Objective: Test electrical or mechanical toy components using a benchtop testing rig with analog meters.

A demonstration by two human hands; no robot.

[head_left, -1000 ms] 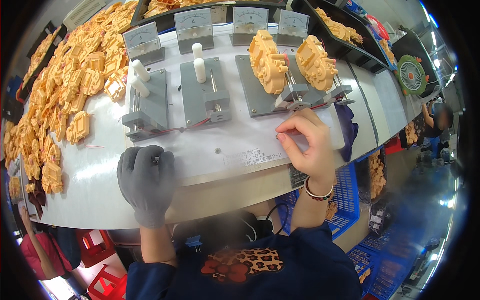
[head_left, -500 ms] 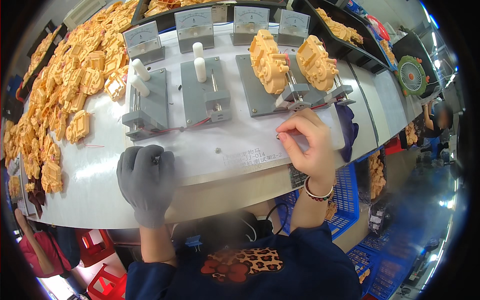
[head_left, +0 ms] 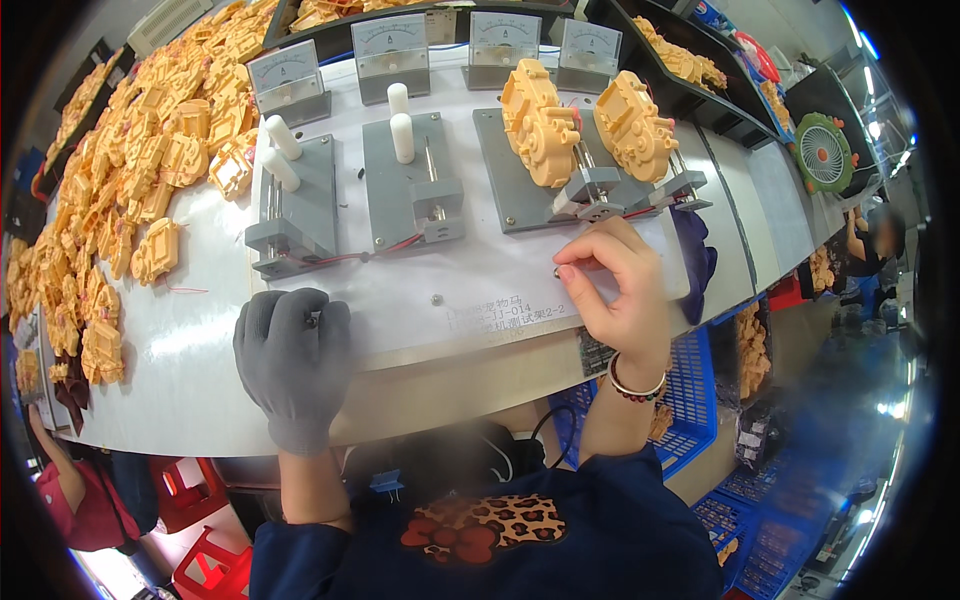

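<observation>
My left hand [head_left: 293, 365], in a grey glove, rests curled on the table's front part, below the leftmost fixture. A tiny dark spot shows between its fingers, too small to name. My bare right hand [head_left: 618, 290] pinches thumb to forefinger over the white sheet, with a tiny dark bit at the fingertips. Just beyond it, two cream plastic gear housings [head_left: 541, 125] [head_left: 634, 128] sit on grey test fixtures [head_left: 495, 170]. Two more grey fixtures [head_left: 318, 205] [head_left: 390, 195] on the left carry bare white pegs. A small round metal piece [head_left: 437, 300] lies on the sheet between my hands.
Cream housings are heaped [head_left: 130, 170] along the left. Several analog panel meters [head_left: 390, 50] line the back, with black trays [head_left: 690, 85] behind. A purple glove [head_left: 694, 255] lies right of my right hand. A green fan [head_left: 824, 152] and blue crates [head_left: 690, 400] are farther right.
Both my hands and the fixtures hold the same places. At the lower left, a co-worker's arm has shifted slightly.
</observation>
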